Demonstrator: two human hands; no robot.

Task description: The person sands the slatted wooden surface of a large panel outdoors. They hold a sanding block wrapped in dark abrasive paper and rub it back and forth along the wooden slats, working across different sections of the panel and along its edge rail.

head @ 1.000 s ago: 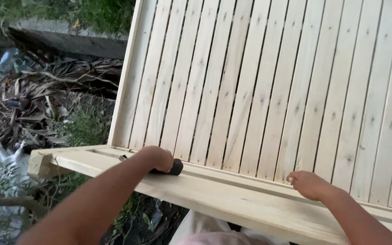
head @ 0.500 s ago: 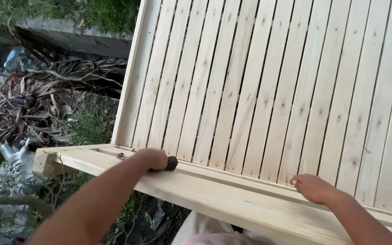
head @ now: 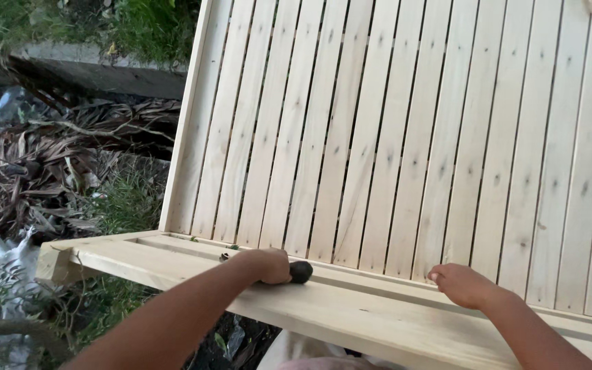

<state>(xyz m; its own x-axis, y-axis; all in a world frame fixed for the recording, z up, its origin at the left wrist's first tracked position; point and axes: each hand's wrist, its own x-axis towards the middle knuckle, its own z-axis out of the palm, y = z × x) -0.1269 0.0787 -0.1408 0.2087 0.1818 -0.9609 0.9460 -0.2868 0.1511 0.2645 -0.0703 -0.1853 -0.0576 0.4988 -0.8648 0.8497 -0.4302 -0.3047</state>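
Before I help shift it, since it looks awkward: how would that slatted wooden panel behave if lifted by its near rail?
The slatted wooden panel is probably stiff, since its many slats join thick rails. It is likely heavy and unwieldy, running past the picture's edge. The bare wood under the left hand and right hand should grip well.

The slatted wooden frame [head: 405, 137] is pale cream-yellow pine, its long boards running in parallel stripes with thin dark gaps between them and small brown knots speckled over the grain. The front rail [head: 351, 318] at the frame's near edge is the same pale wood, slightly warmer. The tool handle [head: 301, 272] on that rail is black. Past the frame's left edge, the dry leaves [head: 42, 171] are grey-brown, and the grass [head: 128, 202] is green.
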